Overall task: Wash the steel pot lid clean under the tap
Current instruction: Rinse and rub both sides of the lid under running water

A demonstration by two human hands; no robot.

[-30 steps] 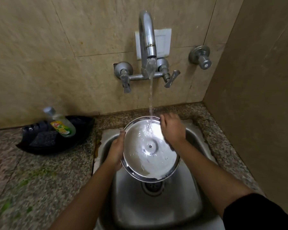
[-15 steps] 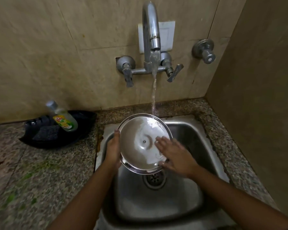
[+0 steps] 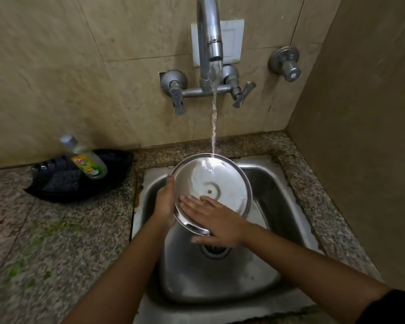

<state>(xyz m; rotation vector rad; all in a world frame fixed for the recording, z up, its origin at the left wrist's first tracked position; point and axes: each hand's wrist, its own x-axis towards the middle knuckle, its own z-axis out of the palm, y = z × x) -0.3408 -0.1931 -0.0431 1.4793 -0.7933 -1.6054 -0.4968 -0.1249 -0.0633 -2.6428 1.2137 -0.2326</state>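
The round steel pot lid (image 3: 220, 183) is held tilted over the steel sink (image 3: 274, 190), its inner face toward me, a small rivet at its middle. Water runs from the wall tap (image 3: 209, 31) and lands on the lid's upper rim. My left hand (image 3: 165, 204) grips the lid's left edge from behind. My right hand (image 3: 214, 220) lies flat with fingers spread across the lid's lower inner face, pressing on it. White foam or water film covers much of the lid's inside.
A dish-soap bottle (image 3: 85, 157) leans in a black tray (image 3: 117, 174) with a dark scrub pad (image 3: 62, 181) on the granite counter (image 3: 45, 242) left of the sink. A separate valve knob (image 3: 288, 64) sticks out of the wall at right. A tiled side wall stands close on the right.
My right hand slid from the lid's upper right edge down and across to its lower left inner face. The lid stayed under the stream in my left hand.
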